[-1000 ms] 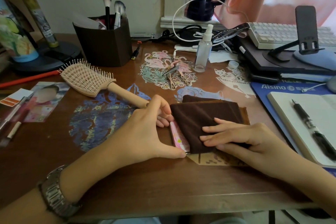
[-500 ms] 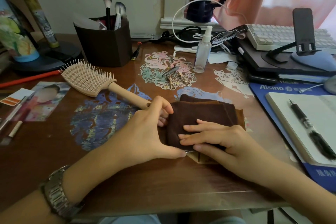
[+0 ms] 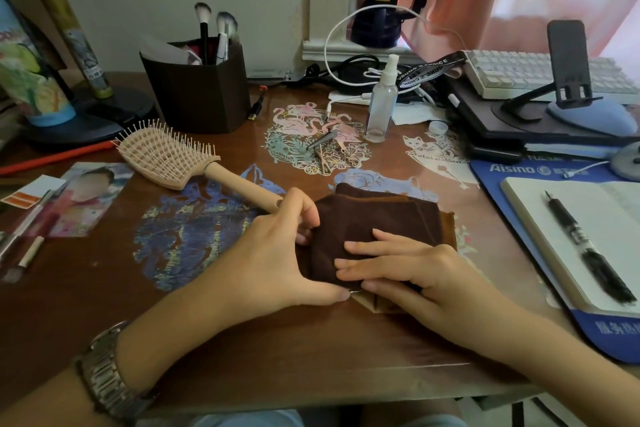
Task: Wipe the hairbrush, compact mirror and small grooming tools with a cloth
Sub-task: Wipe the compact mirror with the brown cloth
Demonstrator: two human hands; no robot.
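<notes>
On desk (image 3: pixel 242 340), right hand (image 3: pixel 412 267) flat on cloth (image 3: pixel 374 218), left hand (image 3: pixel 277 253) bracing its edge, hairbrush (image 3: pixel 173 158) beside, tools (image 3: pixel 323 149) behind

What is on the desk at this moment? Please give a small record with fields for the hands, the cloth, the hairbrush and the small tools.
left hand: braces the left edge of the thing under the cloth, thumb along its near edge
right hand: fingers flat, pressing on the cloth
cloth: dark brown, folded, covers what is being wiped
hairbrush: on the desk, bristles up, left of the cloth
small tools: metal, lying behind the cloth near a spray bottle
</notes>
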